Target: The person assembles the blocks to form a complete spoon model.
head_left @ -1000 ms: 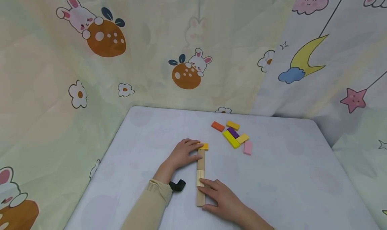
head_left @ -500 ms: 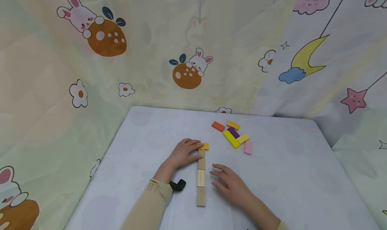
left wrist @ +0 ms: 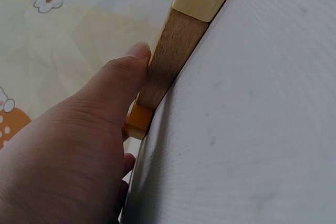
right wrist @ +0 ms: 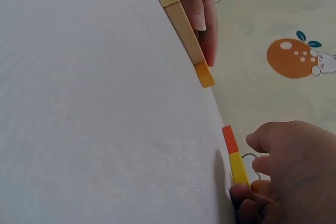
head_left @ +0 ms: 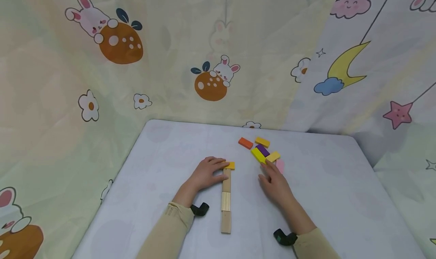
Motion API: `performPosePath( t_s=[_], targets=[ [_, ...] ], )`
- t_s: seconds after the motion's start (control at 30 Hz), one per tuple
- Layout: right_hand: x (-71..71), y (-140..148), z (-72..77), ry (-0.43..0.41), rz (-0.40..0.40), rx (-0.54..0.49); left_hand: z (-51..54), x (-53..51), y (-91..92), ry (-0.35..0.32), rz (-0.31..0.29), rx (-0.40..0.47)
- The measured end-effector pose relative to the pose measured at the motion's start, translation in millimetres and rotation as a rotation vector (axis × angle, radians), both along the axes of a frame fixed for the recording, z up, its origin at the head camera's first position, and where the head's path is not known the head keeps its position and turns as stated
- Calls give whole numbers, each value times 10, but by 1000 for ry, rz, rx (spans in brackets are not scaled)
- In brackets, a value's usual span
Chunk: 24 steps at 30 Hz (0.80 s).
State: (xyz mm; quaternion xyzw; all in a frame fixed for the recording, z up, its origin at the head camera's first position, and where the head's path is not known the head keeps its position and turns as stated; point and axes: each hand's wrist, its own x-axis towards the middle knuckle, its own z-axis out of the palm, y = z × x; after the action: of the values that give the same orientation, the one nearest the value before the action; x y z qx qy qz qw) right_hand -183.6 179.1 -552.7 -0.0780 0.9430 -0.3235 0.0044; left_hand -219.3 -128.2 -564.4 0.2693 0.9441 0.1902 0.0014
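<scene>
Three plain wooden blocks (head_left: 226, 201) lie end to end in a line on the table, with an amber block (head_left: 231, 165) set crosswise at the far end. My left hand (head_left: 206, 174) rests its fingers on the amber block, and its thumb (left wrist: 137, 56) touches the farthest wooden block (left wrist: 170, 51). Over at the coloured blocks, my right hand (head_left: 277, 183) reaches with extended fingers to the near end of a bright yellow block (head_left: 258, 155). Its thumb stays apart from the block. Those fingertips partly cover a pink block (head_left: 280, 165).
Around the bright yellow block lie a purple block (head_left: 262, 150), a pale yellow block (head_left: 273, 156), an orange block (head_left: 245, 143) and a deeper yellow one (head_left: 262, 141). Behind the white table (head_left: 184, 138) hangs a printed cloth (head_left: 170, 62).
My right hand has left the near end of the wooden row and moved right and away to the coloured blocks. My left hand stays in place.
</scene>
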Motion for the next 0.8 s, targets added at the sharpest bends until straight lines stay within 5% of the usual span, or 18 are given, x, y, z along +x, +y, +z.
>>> performPosePath(
  t_s=[0.53,0.8],
  targets=[
    [-23,-21,-9,4,-19,-26,3,4,0,12,-5,5],
    [-117,-12,-35,23,-115,-32,-20,0,-2,10,-2,15]
  ],
)
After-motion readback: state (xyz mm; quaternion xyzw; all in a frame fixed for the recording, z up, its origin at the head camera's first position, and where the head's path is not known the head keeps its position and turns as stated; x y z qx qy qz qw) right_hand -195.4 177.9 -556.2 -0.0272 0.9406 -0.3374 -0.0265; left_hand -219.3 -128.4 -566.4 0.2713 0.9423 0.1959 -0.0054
